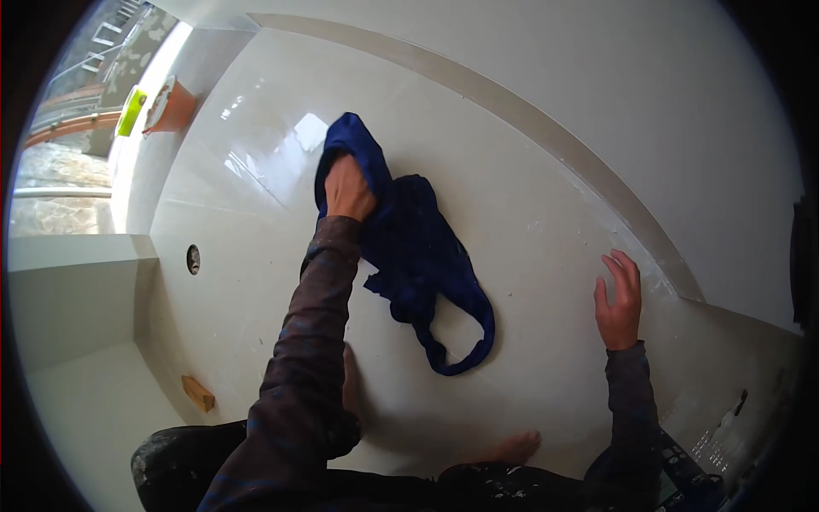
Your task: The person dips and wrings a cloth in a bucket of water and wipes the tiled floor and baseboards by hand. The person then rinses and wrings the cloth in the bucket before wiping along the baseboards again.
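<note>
A dark blue cloth (426,243) lies spread on the pale, shiny floor (520,341), with a loop at its lower end. My left hand (348,189) reaches into a fold at the cloth's upper end; its fingers are hidden inside the fabric. Off to the right, my right hand (621,299) is held away from the cloth, fingers apart and curved, holding nothing.
An orange bucket (175,107) stands at the upper left beside a bright opening. A round drain hole (194,259) and a small wooden block (198,392) are at left. A wall (614,94) rises along the upper right. My bare feet are below.
</note>
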`<state>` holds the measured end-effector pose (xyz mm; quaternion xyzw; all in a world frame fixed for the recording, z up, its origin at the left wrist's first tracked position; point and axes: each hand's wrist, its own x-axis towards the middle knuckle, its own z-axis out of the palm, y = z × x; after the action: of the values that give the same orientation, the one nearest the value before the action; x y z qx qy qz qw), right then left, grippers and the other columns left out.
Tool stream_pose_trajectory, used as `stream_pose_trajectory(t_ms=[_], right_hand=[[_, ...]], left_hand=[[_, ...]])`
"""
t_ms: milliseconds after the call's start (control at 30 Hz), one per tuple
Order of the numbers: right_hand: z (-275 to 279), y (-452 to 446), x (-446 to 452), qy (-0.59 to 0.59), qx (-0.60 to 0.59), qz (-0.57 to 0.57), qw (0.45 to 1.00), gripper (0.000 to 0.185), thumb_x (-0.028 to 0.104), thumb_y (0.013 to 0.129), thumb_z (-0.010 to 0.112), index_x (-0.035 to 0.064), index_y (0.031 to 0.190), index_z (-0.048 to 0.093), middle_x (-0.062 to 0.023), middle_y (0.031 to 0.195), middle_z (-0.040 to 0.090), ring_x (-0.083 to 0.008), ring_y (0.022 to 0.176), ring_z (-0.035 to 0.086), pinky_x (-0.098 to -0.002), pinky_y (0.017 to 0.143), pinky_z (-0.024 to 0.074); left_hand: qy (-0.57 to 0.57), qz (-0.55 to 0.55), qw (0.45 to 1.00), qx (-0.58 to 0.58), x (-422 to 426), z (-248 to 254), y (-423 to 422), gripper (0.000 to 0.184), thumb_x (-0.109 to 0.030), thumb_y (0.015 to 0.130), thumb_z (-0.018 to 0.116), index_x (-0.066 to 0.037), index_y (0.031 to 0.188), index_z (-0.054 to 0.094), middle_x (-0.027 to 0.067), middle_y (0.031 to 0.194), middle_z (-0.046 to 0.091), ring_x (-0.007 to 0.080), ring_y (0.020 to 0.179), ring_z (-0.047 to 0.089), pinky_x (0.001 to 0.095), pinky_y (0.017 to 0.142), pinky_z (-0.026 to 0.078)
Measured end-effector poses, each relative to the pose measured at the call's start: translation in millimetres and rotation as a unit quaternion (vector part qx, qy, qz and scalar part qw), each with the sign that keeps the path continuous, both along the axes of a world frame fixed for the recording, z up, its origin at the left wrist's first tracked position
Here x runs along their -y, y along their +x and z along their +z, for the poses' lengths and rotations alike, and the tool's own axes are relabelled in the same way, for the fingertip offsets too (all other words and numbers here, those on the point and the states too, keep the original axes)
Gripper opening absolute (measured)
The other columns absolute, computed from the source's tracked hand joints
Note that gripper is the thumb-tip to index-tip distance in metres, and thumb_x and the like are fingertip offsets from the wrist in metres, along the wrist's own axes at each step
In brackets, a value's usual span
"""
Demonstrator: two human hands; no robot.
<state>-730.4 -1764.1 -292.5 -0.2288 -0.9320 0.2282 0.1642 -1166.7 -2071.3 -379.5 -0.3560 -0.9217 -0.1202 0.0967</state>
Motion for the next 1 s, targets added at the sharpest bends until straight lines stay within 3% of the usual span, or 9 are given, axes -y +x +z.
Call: stream_pose_trajectory(t_ms=[333, 500, 567, 600, 667, 700, 833, 967, 1000], right_hand=[[-55.9, -17.4, 13.1, 0.041, 0.056, -0.020, 0.997, 0.049, 0.013, 0.092, 0.061, -0.0016, 0.139, 0.056, -0.0216, 0.150, 0.048, -0.0450, 0.145, 0.041, -0.0556, 0.118, 0.0340], [-54.4, -22.7, 7.1, 0.062, 0.072, -0.008, 0.995, 0.049, 0.017, 0.092, 0.060, -0.0007, 0.137, 0.056, -0.0225, 0.150, 0.047, -0.0465, 0.144, 0.042, -0.0575, 0.117, 0.0337], [-53.6, -25.8, 5.7, 0.060, 0.084, -0.006, 0.995, 0.048, 0.018, 0.093, 0.059, -0.0005, 0.138, 0.055, -0.0226, 0.150, 0.047, -0.0467, 0.144, 0.042, -0.0577, 0.116, 0.0336], [-50.4, -23.9, 7.8, 0.059, 0.090, -0.009, 0.994, 0.048, 0.019, 0.094, 0.059, -0.0002, 0.138, 0.055, -0.0227, 0.149, 0.047, -0.0468, 0.143, 0.042, -0.0578, 0.116, 0.0335], [-50.9, -23.9, 6.1, 0.060, 0.083, -0.004, 0.995, 0.048, 0.019, 0.094, 0.059, -0.0001, 0.138, 0.055, -0.0227, 0.149, 0.047, -0.0468, 0.143, 0.042, -0.0579, 0.116, 0.0334], [-51.6, -23.5, 5.5, 0.057, 0.077, 0.000, 0.995, 0.048, 0.019, 0.094, 0.058, 0.0000, 0.138, 0.055, -0.0226, 0.149, 0.047, -0.0468, 0.143, 0.042, -0.0580, 0.116, 0.0333], [-51.0, -21.9, 3.7, 0.067, 0.083, 0.001, 0.994, 0.049, 0.020, 0.093, 0.059, 0.0002, 0.138, 0.054, -0.0224, 0.149, 0.047, -0.0467, 0.143, 0.042, -0.0580, 0.116, 0.0331], [-52.6, -21.4, 3.8, 0.047, 0.081, 0.004, 0.996, 0.049, 0.018, 0.095, 0.058, -0.0017, 0.139, 0.054, -0.0235, 0.151, 0.046, -0.0471, 0.145, 0.039, -0.0572, 0.118, 0.0307], [-52.9, -19.4, 4.1, 0.046, 0.074, 0.005, 0.996, 0.049, 0.018, 0.094, 0.058, -0.0015, 0.139, 0.054, -0.0231, 0.151, 0.046, -0.0470, 0.145, 0.039, -0.0571, 0.118, 0.0306]], left_hand=[[-0.020, -0.012, 0.996, 0.086, -126.3, 20.5, -47.9, 0.029, -0.026, 0.099, 0.051, -0.001, 0.092, 0.063, 0.0252, 0.090, 0.068, 0.0458, 0.087, 0.067, 0.0565, 0.077, 0.053], [0.135, -0.115, 0.976, -0.123, -124.5, 15.0, -44.3, 0.026, -0.027, 0.095, 0.057, -0.002, 0.087, 0.062, 0.0231, 0.089, 0.067, 0.0439, 0.089, 0.066, 0.0559, 0.081, 0.051], [-0.040, 0.005, 0.981, 0.188, -137.5, 38.5, -51.4, 0.025, -0.025, 0.093, 0.058, -0.001, 0.089, 0.064, 0.0241, 0.095, 0.067, 0.0452, 0.095, 0.065, 0.0566, 0.090, 0.048], [-0.044, 0.006, 0.980, 0.195, -131.7, 37.7, -43.2, 0.025, -0.025, 0.093, 0.058, -0.001, 0.089, 0.064, 0.0241, 0.095, 0.067, 0.0452, 0.095, 0.065, 0.0566, 0.090, 0.048], [0.023, -0.044, 0.992, 0.119, -122.3, 31.6, -28.7, 0.027, -0.026, 0.092, 0.059, 0.000, 0.089, 0.064, 0.0252, 0.097, 0.066, 0.0460, 0.098, 0.063, 0.0566, 0.092, 0.047], [0.142, -0.121, 0.981, -0.047, -117.4, 16.1, -25.7, 0.028, -0.027, 0.091, 0.061, 0.000, 0.088, 0.063, 0.0256, 0.098, 0.066, 0.0451, 0.099, 0.063, 0.0553, 0.088, 0.048], [-0.017, -0.054, 0.985, 0.165, -133.0, 39.7, -64.4, 0.029, -0.027, 0.092, 0.060, -0.001, 0.081, 0.061, 0.0243, 0.083, 0.065, 0.0451, 0.084, 0.065, 0.0546, 0.079, 0.050], [0.043, -0.063, 0.993, 0.093, -127.0, 28.6, -45.2, 0.031, -0.028, 0.094, 0.059, 0.000, 0.080, 0.061, 0.0239, 0.079, 0.064, 0.0440, 0.077, 0.065, 0.0543, 0.071, 0.050], [0.110, -0.112, 0.987, -0.027, -120.3, 26.9, -38.4, 0.030, -0.029, 0.092, 0.060, -0.002, 0.080, 0.063, 0.0228, 0.079, 0.065, 0.0429, 0.076, 0.065, 0.0531, 0.069, 0.051]])
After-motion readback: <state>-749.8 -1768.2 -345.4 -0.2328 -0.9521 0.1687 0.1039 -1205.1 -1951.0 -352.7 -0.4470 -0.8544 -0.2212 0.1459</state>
